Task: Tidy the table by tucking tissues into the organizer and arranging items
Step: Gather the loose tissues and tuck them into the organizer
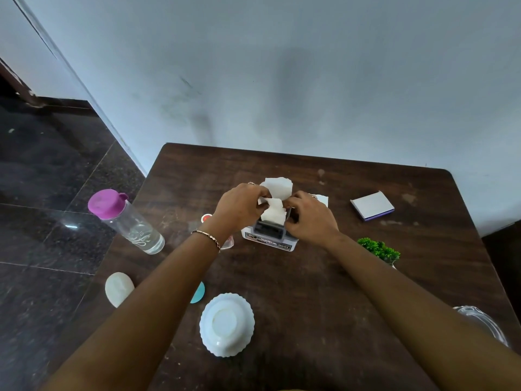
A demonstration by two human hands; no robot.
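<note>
Tissues [275, 200] stand bunched in the organizer [269, 235] at the table's [310, 292] middle, pinched from both sides by the left hand [239, 206] and right hand [311, 217]. Best press down evenly, 2 hands together, bracing the organizer against tipping.

One bottle [125, 220], one white bowl [227, 324], one organizer [269, 235], one plant [379, 249], two hands [242, 206].
</note>
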